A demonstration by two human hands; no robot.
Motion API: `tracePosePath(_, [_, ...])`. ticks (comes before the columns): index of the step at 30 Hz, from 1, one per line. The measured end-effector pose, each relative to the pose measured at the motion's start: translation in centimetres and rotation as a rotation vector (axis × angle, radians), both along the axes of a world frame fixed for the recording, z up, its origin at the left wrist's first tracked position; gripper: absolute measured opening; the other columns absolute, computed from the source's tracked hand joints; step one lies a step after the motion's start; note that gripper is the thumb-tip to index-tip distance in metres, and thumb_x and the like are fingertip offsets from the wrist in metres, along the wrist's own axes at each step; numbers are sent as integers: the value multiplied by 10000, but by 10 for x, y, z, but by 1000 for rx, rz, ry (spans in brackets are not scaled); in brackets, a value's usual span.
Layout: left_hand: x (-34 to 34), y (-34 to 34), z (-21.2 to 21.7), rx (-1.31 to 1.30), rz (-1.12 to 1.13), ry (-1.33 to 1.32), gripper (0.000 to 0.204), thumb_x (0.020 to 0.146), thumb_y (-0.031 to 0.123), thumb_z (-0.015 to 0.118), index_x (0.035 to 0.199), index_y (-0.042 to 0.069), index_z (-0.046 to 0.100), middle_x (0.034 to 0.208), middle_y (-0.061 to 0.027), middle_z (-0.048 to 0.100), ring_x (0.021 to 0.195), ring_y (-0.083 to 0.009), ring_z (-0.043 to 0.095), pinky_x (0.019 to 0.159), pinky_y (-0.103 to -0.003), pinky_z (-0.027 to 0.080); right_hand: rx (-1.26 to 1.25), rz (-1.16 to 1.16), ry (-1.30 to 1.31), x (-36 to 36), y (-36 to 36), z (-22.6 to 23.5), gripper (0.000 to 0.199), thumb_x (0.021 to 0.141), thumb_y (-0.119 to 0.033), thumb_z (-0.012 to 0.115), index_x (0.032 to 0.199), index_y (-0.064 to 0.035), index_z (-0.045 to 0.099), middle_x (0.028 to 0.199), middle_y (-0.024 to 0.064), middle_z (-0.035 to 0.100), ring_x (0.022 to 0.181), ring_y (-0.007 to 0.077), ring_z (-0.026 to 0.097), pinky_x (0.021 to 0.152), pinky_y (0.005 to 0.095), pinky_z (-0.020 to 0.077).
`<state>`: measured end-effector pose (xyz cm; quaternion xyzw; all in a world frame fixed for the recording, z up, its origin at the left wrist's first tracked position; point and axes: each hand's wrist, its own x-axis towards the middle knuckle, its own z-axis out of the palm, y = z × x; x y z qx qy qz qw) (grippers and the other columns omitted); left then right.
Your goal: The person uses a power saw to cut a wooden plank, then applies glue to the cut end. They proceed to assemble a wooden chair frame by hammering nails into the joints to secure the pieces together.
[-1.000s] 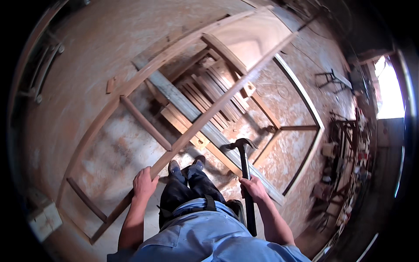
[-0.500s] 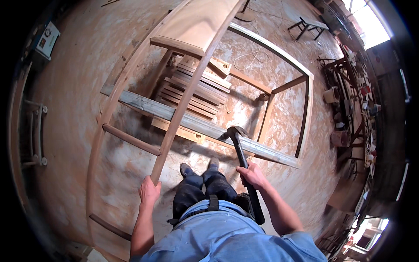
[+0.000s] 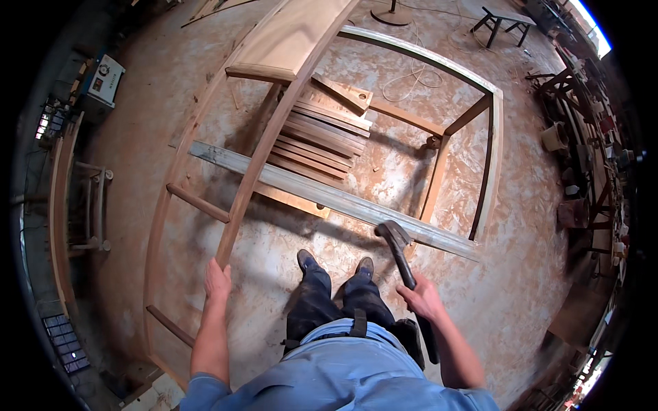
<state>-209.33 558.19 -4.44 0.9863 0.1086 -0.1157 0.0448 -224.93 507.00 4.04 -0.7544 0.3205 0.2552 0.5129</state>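
Observation:
My left hand (image 3: 218, 279) is wrapped round the near side rail of a long brown wooden frame (image 3: 250, 179). Short crosspieces join its two long rails, and a pale wooden panel (image 3: 288, 38) fills its far part. The frame lies across a metal-topped bar (image 3: 329, 198) of a low wooden stand. In my right hand (image 3: 423, 299) is a hammer (image 3: 397, 252), gripped by its dark handle. Its head points away from me, over the right part of the bar; whether it touches the bar I cannot tell.
Beneath the stand lies a stack of wooden strips (image 3: 319, 140) on a board. A cluttered rack (image 3: 579, 103) with buckets lines the right side. A small dark bench (image 3: 504, 24) stands far right, a grey machine box (image 3: 106, 81) at left. A cord (image 3: 411, 85) loops over the floor.
The hammer has come down and to the right, its head nearer to me. My left hand stays on the frame's rail. The whole view has shifted a little.

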Motion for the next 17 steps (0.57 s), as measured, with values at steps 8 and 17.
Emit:
tracePosePath(8, [6, -9, 3, 144, 19, 89, 407, 881, 150, 661, 1232, 22, 500, 1211, -226, 596, 1097, -414, 590, 923, -492, 485, 27, -356, -16, -132, -67, -8, 249, 874, -221, 682, 796, -52, 517, 573, 24, 537, 458, 132, 542, 430, 300, 459])
tracePosePath(17, [11, -19, -4, 62, 208, 39, 560, 863, 229, 683, 1367, 87, 486, 1301, -246, 563, 1222, -369, 554, 1019, -440, 453, -32, -684, -12, -259, -82, -13, 236, 872, -211, 663, 803, -41, 514, 542, 68, 526, 413, 197, 556, 410, 347, 503])
